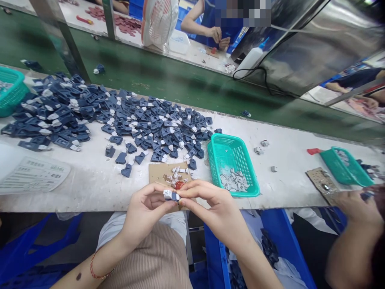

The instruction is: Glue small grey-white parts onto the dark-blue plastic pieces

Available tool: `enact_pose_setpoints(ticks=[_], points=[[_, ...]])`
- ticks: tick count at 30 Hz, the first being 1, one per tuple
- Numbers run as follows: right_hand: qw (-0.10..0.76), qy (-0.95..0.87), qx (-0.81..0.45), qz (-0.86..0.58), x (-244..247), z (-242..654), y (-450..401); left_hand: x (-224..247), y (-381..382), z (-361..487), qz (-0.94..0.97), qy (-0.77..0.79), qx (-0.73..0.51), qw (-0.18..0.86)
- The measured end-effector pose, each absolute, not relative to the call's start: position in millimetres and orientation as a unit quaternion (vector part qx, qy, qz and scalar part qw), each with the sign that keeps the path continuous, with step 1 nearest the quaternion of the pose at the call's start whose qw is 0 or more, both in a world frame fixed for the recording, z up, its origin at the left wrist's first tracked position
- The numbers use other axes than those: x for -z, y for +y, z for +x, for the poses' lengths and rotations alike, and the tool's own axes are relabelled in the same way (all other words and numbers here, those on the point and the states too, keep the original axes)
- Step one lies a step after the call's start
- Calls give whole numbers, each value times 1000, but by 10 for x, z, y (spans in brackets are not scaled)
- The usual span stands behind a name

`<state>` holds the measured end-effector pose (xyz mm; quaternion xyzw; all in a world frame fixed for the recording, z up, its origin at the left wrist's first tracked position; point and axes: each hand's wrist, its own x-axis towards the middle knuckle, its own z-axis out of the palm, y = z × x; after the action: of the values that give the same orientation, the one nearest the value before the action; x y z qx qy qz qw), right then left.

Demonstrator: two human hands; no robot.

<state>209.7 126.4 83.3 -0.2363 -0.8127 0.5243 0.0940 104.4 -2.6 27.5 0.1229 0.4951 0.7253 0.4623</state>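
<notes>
Beyond the green strip [168,82], a white-and-orange fan [159,23] is set beside a pale tub [179,43], with reddish pieces [128,26] strewn to its left. A blue-tipped white bottle [249,62] is placed near a looped black cable [266,78]. At the left, a printed label [39,174] is seen.

Your white bench [99,172] has a big heap of navy-and-white parts [162,130], left to middle. Nearest you: a cardboard sheet [155,172], with a green basket [255,176] just right of it. Farther right: loose grey pieces [273,169], second cardboard [315,178], another green basket [339,170].
</notes>
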Motion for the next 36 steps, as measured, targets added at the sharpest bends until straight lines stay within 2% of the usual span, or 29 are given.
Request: enact_pose_setpoints(ticks=[4, 13, 17, 23, 25, 28, 31, 34, 36], points=[[69, -724, -634, -261, -765, 2106, 1277, -298, -31, 1032, 133, 502, -728, 448], [89, -610, -742, -264, -563, 1971, 1014, -325, 63, 1063, 112, 454, -739, 486], [120, -633, -703, -301, -550, 1969, 1003, -326, 87, 1051, 137, 505, -722, 452], [75, -691, -654, -300, -542, 2138, 1180, -322, 91, 857, 325, 604, -608, 401], [102, -744, -580, -317, -566, 2264, 1416, -334, 110, 742, 385, 608, -581, 381], [171, -824, -368, -396, -603, 2493, 1906, -369, 181, 546, 418, 616, -556, 369], [110, -865, -259, -416, -575, 2663, 2342, -411, 304, 355, 411, 634, -556, 346], [26, -889, -254, -379, -486, 2709, 2569, -448, 477, 177, 390, 648, -582, 300], [7, -895, -260, -362, -434, 2698, 2624, -471, 624, 43, 369, 665, -595, 261]])
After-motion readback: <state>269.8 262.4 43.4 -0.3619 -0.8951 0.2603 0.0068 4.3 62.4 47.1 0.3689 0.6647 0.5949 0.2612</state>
